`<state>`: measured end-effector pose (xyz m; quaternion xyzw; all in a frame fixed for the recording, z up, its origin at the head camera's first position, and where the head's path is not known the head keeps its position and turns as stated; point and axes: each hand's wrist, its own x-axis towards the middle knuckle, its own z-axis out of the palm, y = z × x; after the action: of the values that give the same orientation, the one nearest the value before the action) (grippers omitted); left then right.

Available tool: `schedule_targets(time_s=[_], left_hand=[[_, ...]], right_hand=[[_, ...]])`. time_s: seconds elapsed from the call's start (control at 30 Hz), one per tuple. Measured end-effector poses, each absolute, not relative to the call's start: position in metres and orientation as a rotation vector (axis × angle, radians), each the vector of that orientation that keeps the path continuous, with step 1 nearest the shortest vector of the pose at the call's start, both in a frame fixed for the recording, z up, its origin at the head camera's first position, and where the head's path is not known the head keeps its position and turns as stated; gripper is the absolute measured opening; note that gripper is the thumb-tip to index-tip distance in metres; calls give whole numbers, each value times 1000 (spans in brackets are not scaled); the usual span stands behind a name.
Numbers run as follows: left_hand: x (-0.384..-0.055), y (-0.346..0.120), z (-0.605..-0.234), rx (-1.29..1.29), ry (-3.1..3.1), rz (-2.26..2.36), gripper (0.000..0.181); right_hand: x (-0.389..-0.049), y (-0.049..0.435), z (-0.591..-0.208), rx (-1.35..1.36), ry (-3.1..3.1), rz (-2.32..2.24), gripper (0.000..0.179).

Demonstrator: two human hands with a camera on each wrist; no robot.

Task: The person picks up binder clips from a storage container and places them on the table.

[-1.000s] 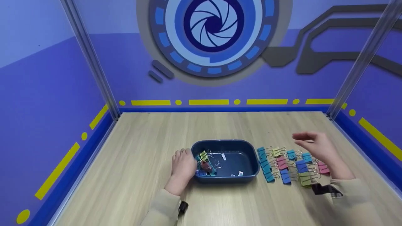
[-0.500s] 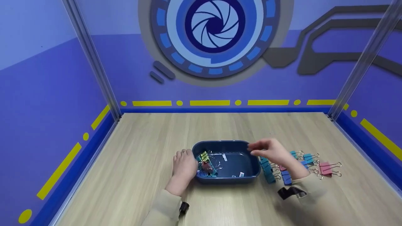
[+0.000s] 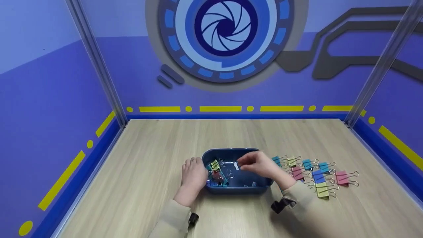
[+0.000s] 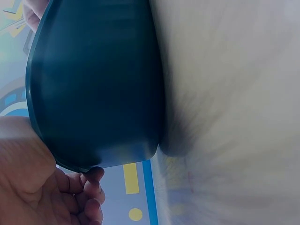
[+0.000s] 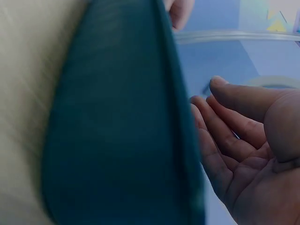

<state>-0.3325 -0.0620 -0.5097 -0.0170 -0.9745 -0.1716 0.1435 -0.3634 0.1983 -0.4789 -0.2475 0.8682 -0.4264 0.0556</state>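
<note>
Moved inward over the tub [image 3: 238, 189]: my right hand [image 3: 259, 164], thumb and fingers apart, seemingly fetching clips [image 3: 215, 164], pinch needed next; left hand [image 3: 194, 173] gripping tub.

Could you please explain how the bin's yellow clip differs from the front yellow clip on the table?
The bin clip sits askew; the table clip lies with handles pointing right. The bin clip is heaped among others; the table clip sits by a blue one. Both are yellow.

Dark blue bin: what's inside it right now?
The bin holds jumbled binder clips at its left end and small white pieces. The right hand covers part of its floor; anything beneath is hidden.
</note>
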Motion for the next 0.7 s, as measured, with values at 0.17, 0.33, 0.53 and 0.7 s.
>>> schedule_targets(time_s=[0.17,0.33,0.53,0.7], left_hand=[[-333,-62,-511,-50,-2811,-487,22],[-334,-62,-512,-48,-2823,-508,23],[-334,-62,-512,-49,-2812,-493,23],[-334,-63,-512,-60,-2803,-491,22]], right_hand=[[-364,181,-488,-756,2667,-1230,22],[-364,167,-493,-719,2675,-1193,22],[-366,157,-496,-698,2700,-1155,21],[-369,150,-498,-725,2695,-1113,21]])
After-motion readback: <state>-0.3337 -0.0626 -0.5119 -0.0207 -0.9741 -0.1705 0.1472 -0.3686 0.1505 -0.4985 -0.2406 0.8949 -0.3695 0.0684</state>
